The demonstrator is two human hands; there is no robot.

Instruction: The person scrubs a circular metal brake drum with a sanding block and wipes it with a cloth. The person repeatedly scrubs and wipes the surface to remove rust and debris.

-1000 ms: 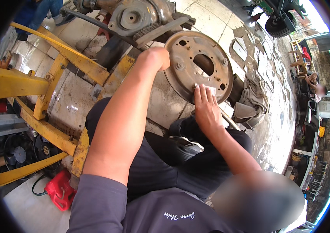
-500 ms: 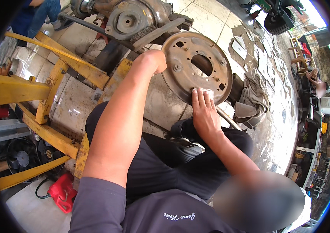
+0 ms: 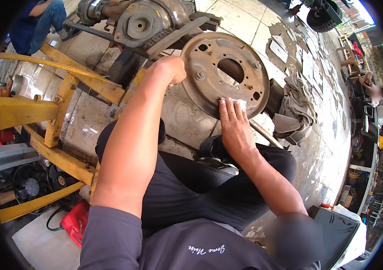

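Observation:
A round, rusty brown brake backing plate [image 3: 190, 85] stands tilted in front of me, with a large central hole and several smaller ones. My left hand [image 3: 170, 70] is closed at its left rim; the fingertips are partly hidden behind the edge. On the plate's lower face, my right hand [image 3: 237, 130] presses a small pale pad [image 3: 243, 105] with straight, flat fingers. Most of that pad is covered, so its material cannot be told. Behind the plate lies a greasy axle housing [image 3: 164, 18] with a round flange.
Yellow metal frame beams [image 3: 25, 105] fill the left side, with a red jerrycan-like container [image 3: 75, 221] below them. A grey-beige cloth [image 3: 296, 108] lies right of the plate. Another person in blue [image 3: 43, 24] sits at the far left. Broken tiles [image 3: 279, 48] cover the floor at the right.
The plate, axle housing and both hands appear slightly further left and up, as the view has shifted. My right hand stays on the pad at the plate's lower edge; my left keeps its grip.

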